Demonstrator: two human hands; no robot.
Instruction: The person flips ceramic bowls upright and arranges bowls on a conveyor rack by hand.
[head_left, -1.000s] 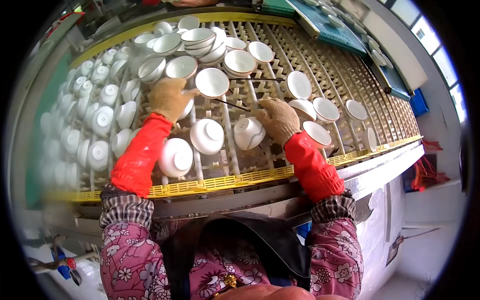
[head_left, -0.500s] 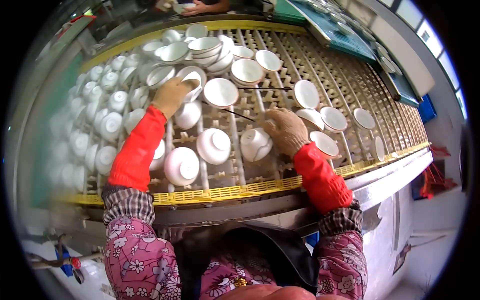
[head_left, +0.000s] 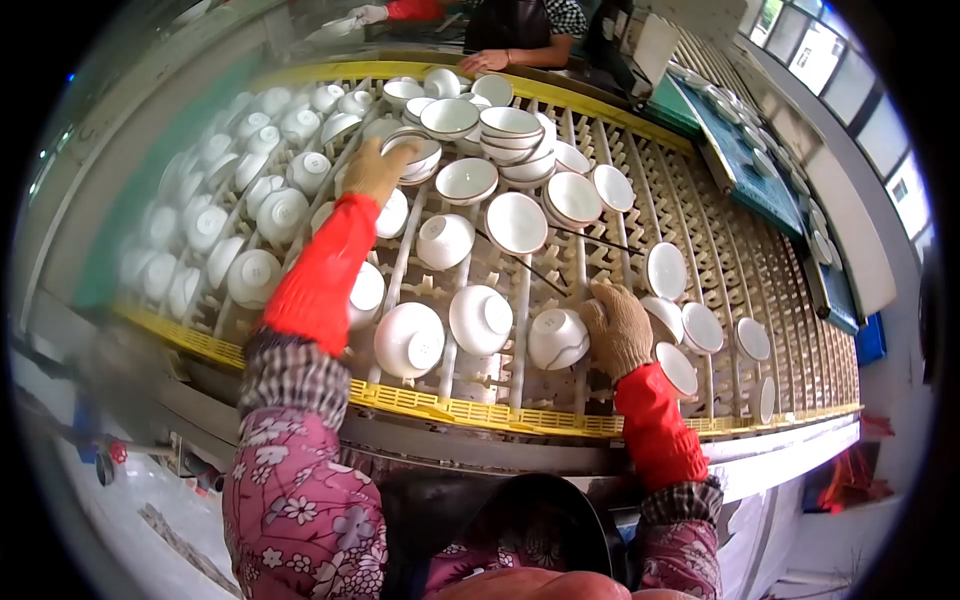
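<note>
The part-open left hand (head_left: pixel 376 170) touches a white bowl (head_left: pixel 418 160) farther left than before; the part-open right hand (head_left: pixel 616 328) stays beside an overturned bowl (head_left: pixel 556 338).

No word, brand or number can be read. Small dark marks show on the bases of some upturned white bowls: one bowl near the yellow edging at the front (head_left: pixel 408 340), another just beside it to the right (head_left: pixel 480 320), and one farther left (head_left: pixel 253 278). They are too small to make out as letters, figures or a sign.
</note>
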